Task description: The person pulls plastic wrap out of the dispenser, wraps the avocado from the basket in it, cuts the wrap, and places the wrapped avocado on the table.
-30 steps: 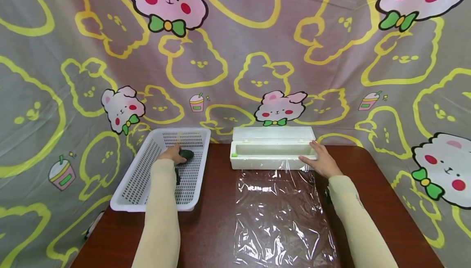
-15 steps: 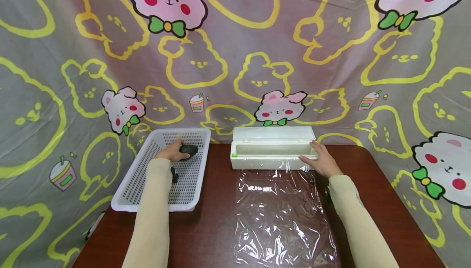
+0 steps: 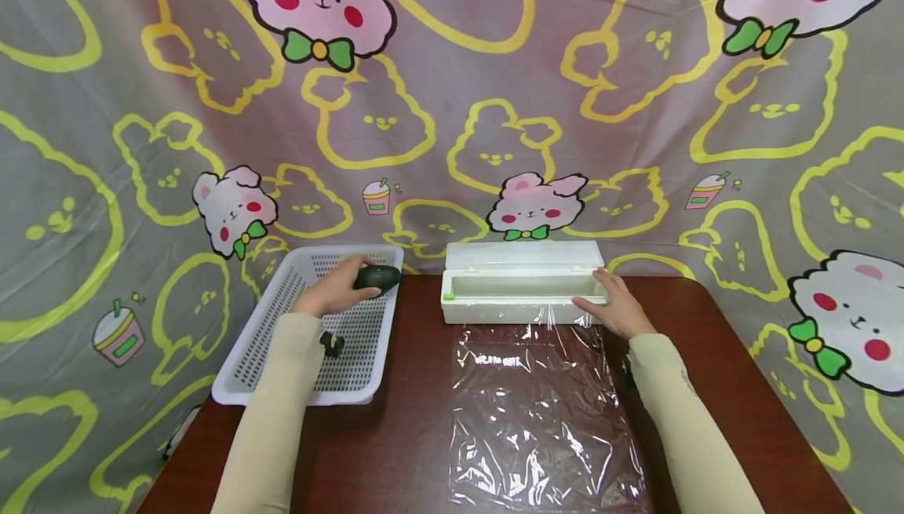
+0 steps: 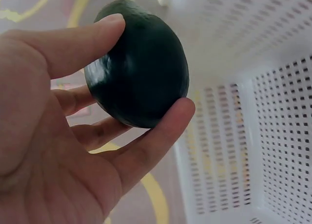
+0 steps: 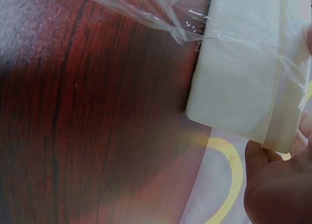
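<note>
Gripping a fruit (image 3: 377,280) by the right rim of the basket (image 3: 388,326): left hand (image 3: 337,288).
Fruit: smooth, glossy, dark green oval, right of left thumb and fingers, long axis roughly crosswise; right hand (image 3: 617,311) farther, clasping the right end of the box (image 3: 508,314). Basket: perforated white plastic, far left corner of the table (image 3: 388,451). Box: long, white, far edge. Film (image 3: 544,412): clear, creased, from box toward near edge.

The gripped dark oval (image 3: 377,279) is left of the open white box (image 3: 523,288)

Fingers (image 4: 163,132) grip a glossy dark rounded object (image 4: 141,68) near a white perforated basket (image 4: 292,112).
</note>
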Motion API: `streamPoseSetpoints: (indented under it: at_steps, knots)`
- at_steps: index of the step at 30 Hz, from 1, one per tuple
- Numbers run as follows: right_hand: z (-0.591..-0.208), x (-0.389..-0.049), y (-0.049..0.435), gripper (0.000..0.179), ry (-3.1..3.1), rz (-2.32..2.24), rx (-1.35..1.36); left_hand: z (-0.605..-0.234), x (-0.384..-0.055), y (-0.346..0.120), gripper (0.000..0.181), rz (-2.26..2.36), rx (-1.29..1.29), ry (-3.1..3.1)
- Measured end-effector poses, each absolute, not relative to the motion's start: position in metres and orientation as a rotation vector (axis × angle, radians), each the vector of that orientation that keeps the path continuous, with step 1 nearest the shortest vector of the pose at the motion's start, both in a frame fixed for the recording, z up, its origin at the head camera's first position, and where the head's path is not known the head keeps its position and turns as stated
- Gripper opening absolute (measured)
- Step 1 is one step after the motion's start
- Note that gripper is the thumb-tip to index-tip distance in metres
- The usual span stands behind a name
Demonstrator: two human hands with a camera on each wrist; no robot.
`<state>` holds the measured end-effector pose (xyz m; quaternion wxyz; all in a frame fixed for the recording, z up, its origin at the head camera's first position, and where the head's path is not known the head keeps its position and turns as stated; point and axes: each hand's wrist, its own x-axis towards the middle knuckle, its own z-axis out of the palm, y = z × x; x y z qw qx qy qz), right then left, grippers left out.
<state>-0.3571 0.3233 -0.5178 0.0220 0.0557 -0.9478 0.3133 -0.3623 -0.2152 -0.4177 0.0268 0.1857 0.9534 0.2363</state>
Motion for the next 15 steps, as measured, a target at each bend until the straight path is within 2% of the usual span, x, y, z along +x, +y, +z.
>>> streamPoseSetpoints:
  at_steps: [15]
  knots:
    - [-0.518, -0.358, 0.323, 0.100, -2.934, 0.988, 0.167, -0.396, -0.312, -0.181, 0.058, 0.873, 0.803, 2.960]
